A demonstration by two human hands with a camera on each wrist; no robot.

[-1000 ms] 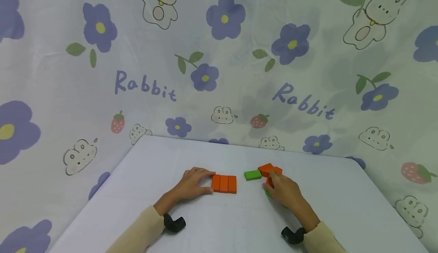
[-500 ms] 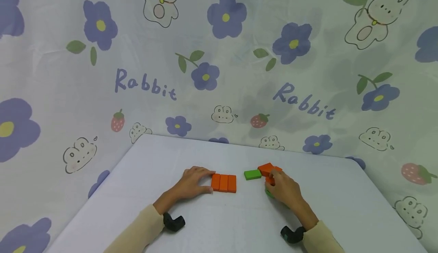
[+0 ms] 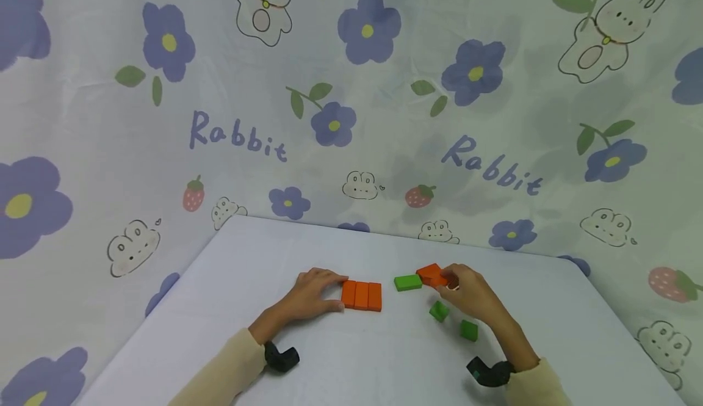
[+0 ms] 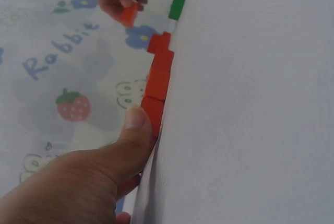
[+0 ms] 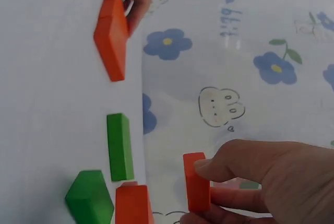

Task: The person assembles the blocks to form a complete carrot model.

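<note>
Three orange blocks (image 3: 361, 296) lie side by side in a row on the white table. My left hand (image 3: 309, 296) holds the leftmost one between thumb and forefinger, at its two ends; in the left wrist view the thumb (image 4: 136, 122) presses on its end. My right hand (image 3: 472, 293) pinches another orange block (image 5: 197, 185) between thumb and fingers, raised off the table. Beneath and beside that hand, orange blocks (image 3: 430, 273) touch a green block (image 3: 407, 282); the hand partly hides them.
Two more green blocks lie nearer me, one (image 3: 439, 311) below the right hand and another (image 3: 469, 331) by the right wrist. Black wrist cameras (image 3: 282, 357) hang under both wrists. A patterned cloth (image 3: 362, 149) stands behind the table's far edge (image 3: 329, 226).
My right hand has risen and shifted right with an orange block, uncovering the two green blocks beneath it. My left hand stays at the orange row.
</note>
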